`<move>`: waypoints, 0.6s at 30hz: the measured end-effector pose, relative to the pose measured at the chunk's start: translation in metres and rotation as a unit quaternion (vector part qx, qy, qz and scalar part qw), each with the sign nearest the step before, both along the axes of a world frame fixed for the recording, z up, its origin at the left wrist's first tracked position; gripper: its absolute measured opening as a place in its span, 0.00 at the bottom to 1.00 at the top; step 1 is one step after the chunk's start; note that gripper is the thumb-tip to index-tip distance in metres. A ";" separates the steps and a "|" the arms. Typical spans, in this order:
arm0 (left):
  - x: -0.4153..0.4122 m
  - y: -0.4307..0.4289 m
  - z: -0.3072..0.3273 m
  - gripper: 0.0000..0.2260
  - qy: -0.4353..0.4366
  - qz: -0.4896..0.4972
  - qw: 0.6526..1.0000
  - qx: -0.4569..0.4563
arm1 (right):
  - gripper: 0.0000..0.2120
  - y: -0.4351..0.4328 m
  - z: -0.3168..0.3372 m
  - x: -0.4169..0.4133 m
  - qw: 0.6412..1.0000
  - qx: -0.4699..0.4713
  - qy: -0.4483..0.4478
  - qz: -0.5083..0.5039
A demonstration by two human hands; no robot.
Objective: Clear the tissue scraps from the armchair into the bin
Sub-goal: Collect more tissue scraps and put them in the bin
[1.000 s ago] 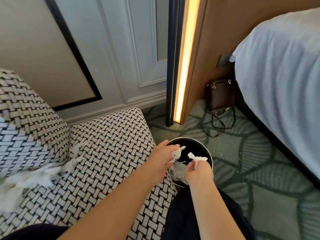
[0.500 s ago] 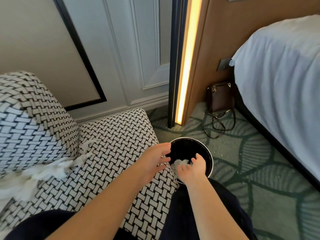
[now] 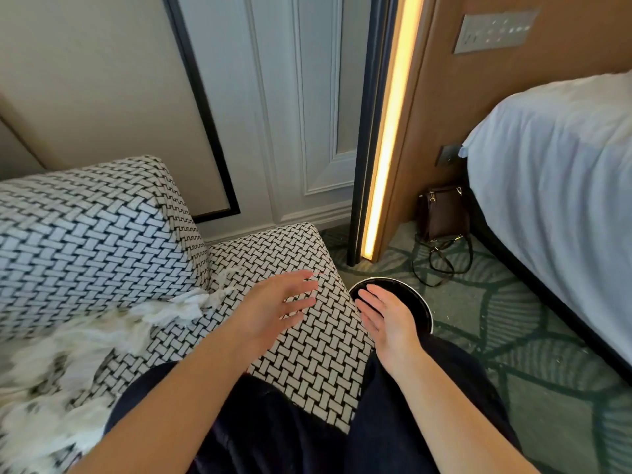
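Reaching back for more: left hand point(image 3: 273, 311) and right hand point(image 3: 388, 318) are both spread and empty, so scoop the tissue scraps point(image 3: 102, 336) off the armchair point(image 3: 301, 347) in one bunch and drop low into the bin point(image 3: 422, 302).

Both bare forearms enter from the lower frame toward the centre, the left hand point(image 3: 273, 307) and right hand point(image 3: 384, 318) each empty, fingers spread and extended, palms facing inward, apart.
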State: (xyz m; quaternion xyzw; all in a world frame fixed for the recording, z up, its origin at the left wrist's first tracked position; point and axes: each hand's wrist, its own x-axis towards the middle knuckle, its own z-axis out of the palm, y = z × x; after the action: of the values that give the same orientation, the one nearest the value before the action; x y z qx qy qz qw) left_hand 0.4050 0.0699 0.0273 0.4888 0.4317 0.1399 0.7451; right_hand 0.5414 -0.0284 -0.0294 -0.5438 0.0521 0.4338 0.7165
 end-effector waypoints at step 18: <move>-0.245 -0.020 0.011 0.12 -0.067 0.320 0.941 0.090 | 0.08 0.065 0.078 -0.200 0.920 0.101 -0.188 0.329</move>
State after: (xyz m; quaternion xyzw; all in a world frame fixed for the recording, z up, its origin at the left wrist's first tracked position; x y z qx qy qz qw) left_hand 0.1602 0.0501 0.0384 0.3796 0.5000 0.4413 0.6412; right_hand 0.3414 0.0368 0.0490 -0.5264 -0.3100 0.5379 0.5809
